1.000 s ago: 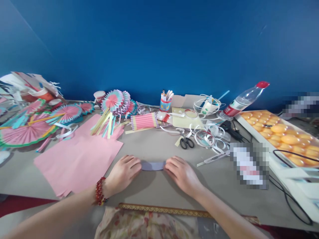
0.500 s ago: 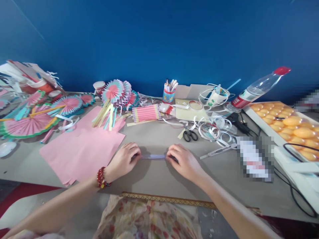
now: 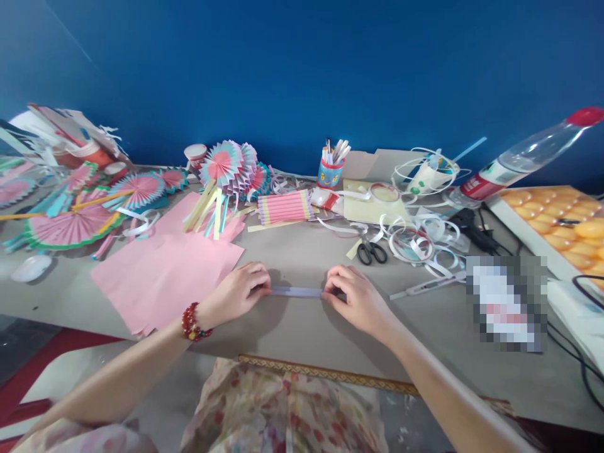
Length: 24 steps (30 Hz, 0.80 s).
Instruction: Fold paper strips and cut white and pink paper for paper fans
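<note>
Strip of lilac paper [image 3: 297, 292] is pinched at both ends by left hand [image 3: 240, 289] and right hand [image 3: 353, 299], over grey table [image 3: 295, 330]. Edges should be kept aligned and pressure evenly shared.

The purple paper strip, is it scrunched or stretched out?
Stretched out: the purple paper strip runs nearly straight between left hand and right hand.

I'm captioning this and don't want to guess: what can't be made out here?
In the head view:
Ends of the purple strip: hidden by the left hand and right hand.
Details of the pixelated item: masked by coarse blocks.
Rest of the orange-topped box: cut off by the right edge.
</note>
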Each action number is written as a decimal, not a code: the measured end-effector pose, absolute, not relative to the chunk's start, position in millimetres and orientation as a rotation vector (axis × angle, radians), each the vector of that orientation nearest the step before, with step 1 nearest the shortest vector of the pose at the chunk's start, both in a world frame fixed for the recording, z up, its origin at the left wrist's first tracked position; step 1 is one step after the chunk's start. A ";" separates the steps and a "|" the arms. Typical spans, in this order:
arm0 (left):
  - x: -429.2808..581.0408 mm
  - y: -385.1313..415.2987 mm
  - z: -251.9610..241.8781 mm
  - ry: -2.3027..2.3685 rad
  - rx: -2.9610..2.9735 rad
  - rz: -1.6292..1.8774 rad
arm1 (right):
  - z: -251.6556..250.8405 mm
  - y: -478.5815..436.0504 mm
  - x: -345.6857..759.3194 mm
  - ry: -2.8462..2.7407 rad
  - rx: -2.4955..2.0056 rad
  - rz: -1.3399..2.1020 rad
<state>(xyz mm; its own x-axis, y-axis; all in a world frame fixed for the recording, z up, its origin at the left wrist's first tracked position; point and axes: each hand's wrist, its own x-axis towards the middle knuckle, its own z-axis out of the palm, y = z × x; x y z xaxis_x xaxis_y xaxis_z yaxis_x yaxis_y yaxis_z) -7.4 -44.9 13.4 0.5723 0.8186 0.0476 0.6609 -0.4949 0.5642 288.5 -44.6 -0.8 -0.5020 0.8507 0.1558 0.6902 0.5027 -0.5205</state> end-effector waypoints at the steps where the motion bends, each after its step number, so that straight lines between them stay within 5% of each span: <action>1: -7.7 -44.1 13.4 1.182 2.322 0.414 | -1.0 -44.6 288.3 -2.355 -1.277 0.555; 24: -9.5 -24.8 18.8 1.109 2.319 0.202 | -4.2 -42.6 289.6 -2.366 -1.275 0.545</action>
<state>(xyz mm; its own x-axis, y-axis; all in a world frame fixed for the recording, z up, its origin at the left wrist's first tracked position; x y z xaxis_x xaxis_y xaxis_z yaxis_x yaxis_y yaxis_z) -9.5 -24.8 18.8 0.6474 0.7556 -0.0996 0.6718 -0.5041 0.5427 289.6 -42.6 -4.2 -0.5059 0.8480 0.1579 0.6936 0.5087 -0.5100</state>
